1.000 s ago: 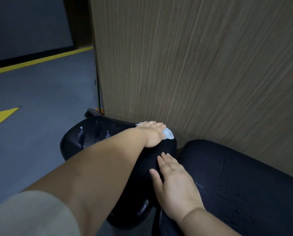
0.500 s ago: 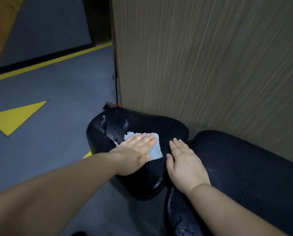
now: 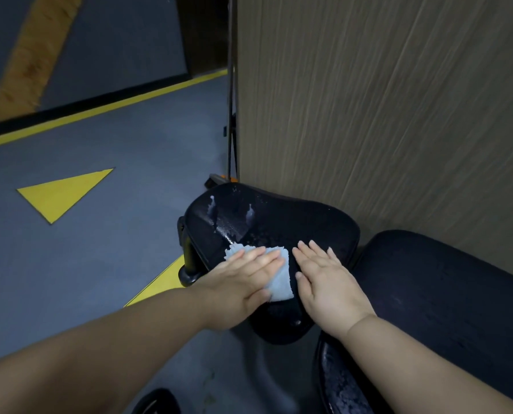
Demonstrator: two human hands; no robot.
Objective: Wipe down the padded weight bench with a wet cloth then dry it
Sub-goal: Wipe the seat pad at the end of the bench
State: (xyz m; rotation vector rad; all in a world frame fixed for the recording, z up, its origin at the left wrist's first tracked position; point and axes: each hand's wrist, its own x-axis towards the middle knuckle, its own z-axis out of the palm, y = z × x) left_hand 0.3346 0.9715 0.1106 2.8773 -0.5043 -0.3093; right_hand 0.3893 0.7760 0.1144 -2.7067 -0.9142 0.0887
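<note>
The left hand hides most of the cloth.

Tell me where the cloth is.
In the head view, centre: the cloth lies on the smaller pad, under the left hand, beside the right hand.
</note>
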